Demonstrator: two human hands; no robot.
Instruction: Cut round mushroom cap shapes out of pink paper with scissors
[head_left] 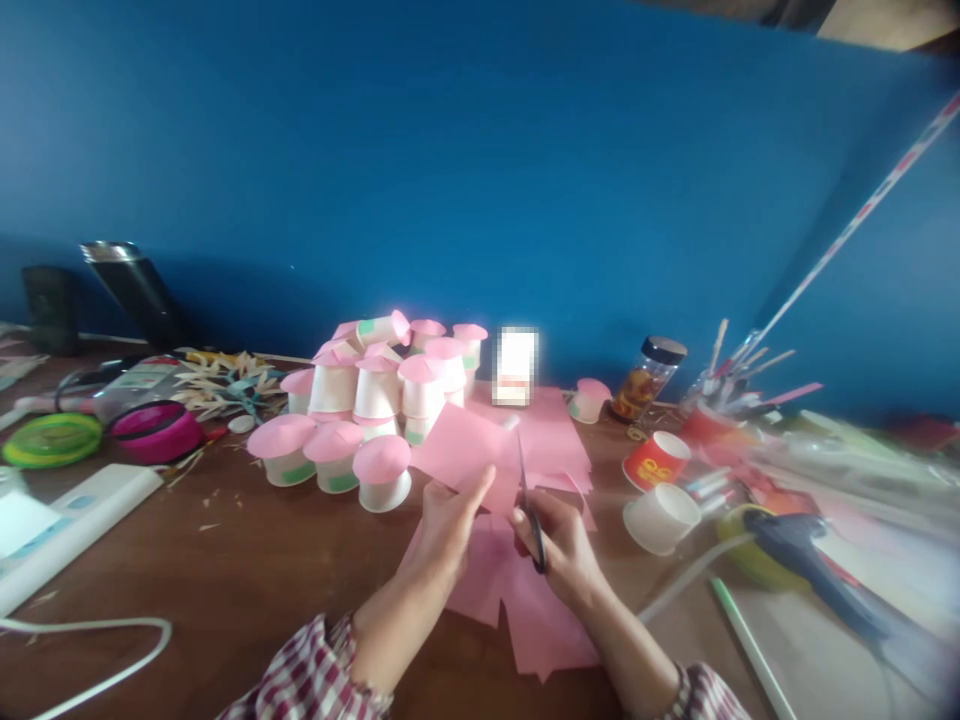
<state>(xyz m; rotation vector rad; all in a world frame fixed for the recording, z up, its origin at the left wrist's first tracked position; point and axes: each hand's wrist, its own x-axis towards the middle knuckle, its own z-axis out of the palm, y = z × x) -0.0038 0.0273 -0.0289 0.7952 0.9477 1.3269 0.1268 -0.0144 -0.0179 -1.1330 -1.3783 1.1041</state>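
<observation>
My left hand (448,520) pinches a sheet of pink paper (465,450) and holds it up above the brown table (247,590). My right hand (559,545) grips a pair of scissors (529,500), blades pointing up beside the sheet's right edge. More pink paper pieces (525,610) lie on the table under both hands. Just behind, to the left, stands a cluster of several upturned white paper cups with pink paper caps (375,400).
A white cup (661,518) and a red cup (656,460) lie at the right, near a glue gun (810,560), a jar (646,378) and brushes (724,375). Left: pink bowl (156,432), green lid (51,440), white power strip (67,525), dark flask (139,290). A blue wall stands behind.
</observation>
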